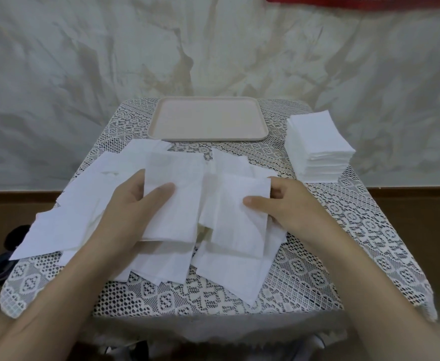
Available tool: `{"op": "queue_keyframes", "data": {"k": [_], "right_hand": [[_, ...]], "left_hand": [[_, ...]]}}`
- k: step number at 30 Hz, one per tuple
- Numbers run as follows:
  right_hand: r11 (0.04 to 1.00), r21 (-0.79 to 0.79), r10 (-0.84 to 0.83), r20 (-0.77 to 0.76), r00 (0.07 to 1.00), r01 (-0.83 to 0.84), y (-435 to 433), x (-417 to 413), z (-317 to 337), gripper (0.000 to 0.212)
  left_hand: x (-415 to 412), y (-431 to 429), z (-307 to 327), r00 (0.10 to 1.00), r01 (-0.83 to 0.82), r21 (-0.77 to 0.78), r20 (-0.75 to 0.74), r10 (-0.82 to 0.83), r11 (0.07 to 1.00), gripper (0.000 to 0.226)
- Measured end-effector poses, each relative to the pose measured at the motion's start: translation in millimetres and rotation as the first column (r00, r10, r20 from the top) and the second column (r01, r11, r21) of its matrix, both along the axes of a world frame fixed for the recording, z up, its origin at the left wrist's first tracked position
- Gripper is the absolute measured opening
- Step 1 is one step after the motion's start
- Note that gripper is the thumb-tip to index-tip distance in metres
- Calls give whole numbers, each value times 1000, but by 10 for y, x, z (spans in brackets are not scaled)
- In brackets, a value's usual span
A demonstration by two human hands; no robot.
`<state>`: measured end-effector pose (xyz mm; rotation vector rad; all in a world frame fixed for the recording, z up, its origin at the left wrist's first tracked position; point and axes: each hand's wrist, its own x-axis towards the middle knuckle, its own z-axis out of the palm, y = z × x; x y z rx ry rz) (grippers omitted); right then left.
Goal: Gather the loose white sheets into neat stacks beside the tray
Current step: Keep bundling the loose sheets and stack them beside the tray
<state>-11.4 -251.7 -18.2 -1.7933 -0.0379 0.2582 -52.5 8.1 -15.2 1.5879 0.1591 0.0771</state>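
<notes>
Squaring two sheets before they join a pile looks like the step in hand. Left grip point(133, 204) clamped on the left sheet point(172, 212): thumb on top, fingers under it and hidden. Right grip point(289, 204) clamped on the right sheet point(239, 217): thumb on the upper face, fingers curled at its right edge. Both sheets are lifted a little and overlap at centre, above the loose sheets point(78, 204), which lie fanned and crossed over the middle and left of the surface point(317, 256). Tray point(208, 138) at the far edge, nothing in it. One finished stack point(317, 149) just right of the tray, sides fairly even. Judgement: much loose paper left, so the task is well short of done. To do it well, bring the right sheet over the left, match one long edge and one corner first, then let the rest fall flat. Pinch lightly near the edges; paper this thin will likely crease or tear if dragged. Lift each sheet clear rather than slide it: the lace cloth point(304, 290) may snag corners, and neighbours may ride along. Build a small bundle, tap its edges on the surface, then set it beside the tray, on the stack or as a new one. Risk: sheets at far left seem to overhang the surface edge and could slip off if nudged.
</notes>
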Motion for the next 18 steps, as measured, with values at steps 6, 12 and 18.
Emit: {"op": "queue_keyframes", "data": {"k": [6,12,18], "right_hand": [[985,-162,-48,84,995,61,-30,46,6,12],[903,-411,-65,160,985,127,56,309,-38,31],[934,-349,-35,116,993,74,32,390,-63,37]], "left_hand": [[-15,23,13,1000,9,14,14,-9,1000,20],[9,84,-1,1000,-17,38,27,16,999,18],[30,62,-35,1000,-2,17,17,2,1000,19]]}}
